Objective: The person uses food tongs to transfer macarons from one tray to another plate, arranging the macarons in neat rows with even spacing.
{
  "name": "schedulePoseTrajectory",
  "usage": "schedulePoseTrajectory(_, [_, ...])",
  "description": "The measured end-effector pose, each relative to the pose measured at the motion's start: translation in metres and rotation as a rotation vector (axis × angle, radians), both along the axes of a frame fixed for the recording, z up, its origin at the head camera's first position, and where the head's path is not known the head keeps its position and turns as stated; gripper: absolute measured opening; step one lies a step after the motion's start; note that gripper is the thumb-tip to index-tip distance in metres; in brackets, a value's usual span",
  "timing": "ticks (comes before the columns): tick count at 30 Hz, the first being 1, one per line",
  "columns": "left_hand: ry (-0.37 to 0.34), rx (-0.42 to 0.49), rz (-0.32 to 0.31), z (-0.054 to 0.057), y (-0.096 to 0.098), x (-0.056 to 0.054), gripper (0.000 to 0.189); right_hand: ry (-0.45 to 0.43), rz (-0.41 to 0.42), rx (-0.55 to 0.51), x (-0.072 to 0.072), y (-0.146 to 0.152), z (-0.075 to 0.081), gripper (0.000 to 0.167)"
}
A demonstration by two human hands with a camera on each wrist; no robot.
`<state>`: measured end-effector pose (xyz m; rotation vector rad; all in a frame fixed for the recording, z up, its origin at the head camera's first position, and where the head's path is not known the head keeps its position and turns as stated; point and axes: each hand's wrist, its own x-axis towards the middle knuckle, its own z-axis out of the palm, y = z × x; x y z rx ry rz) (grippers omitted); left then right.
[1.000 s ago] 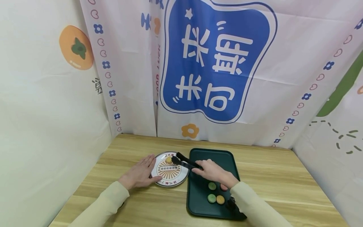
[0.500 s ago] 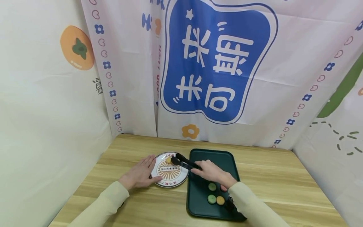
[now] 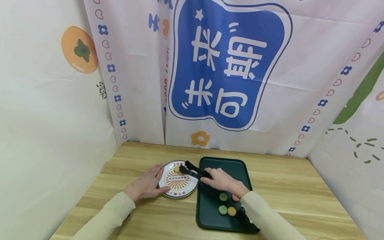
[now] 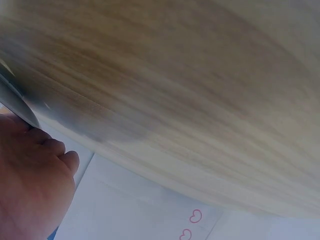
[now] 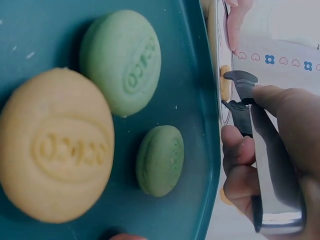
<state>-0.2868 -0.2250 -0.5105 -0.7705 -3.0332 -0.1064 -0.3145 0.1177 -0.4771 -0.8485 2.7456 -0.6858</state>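
My left hand (image 3: 147,184) rests on the left rim of a white plate (image 3: 189,190) with a printed sunburst. Its fingers lie straight and the thumb reaches over the near edge; the left wrist view shows the curled-looking underside of the hand (image 4: 35,175) by the plate's edge. A pair of tongs (image 5: 276,180) with metal arms and black tips is gripped by my right hand (image 3: 221,180) over the tray's left side. The two tips stand apart over the plate's far part. Right at one tip, on the plate, sits a small yellow macaron (image 3: 177,169).
To the plate's right lies a dark green tray (image 3: 207,218). On it are two green macarons (image 5: 160,160), a yellow-orange macaron (image 3: 232,211) and a pink macaron (image 3: 235,198) partly covered by my right wrist. Printed cloth (image 3: 144,100) hangs behind the wooden table (image 3: 288,186) and at both sides.
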Motion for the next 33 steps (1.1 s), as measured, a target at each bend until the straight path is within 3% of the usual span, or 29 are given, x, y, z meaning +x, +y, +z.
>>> schedulePoseTrajectory(9, [-0.002,-0.007,0.000,0.002,0.002,0.000,0.100,-0.029,0.006,-0.034,0.001,0.002,0.005,0.063])
schedulePoseTrajectory(21, [-0.005,-0.024,0.008,0.001,0.001,0.000,0.100,-0.029,0.005,-0.069,0.001,0.018,0.009,0.044])
schedulePoseTrajectory(33, [-0.017,-0.021,0.018,-0.002,0.001,-0.002,0.102,-0.008,-0.002,-0.066,0.010,0.033,0.013,0.056])
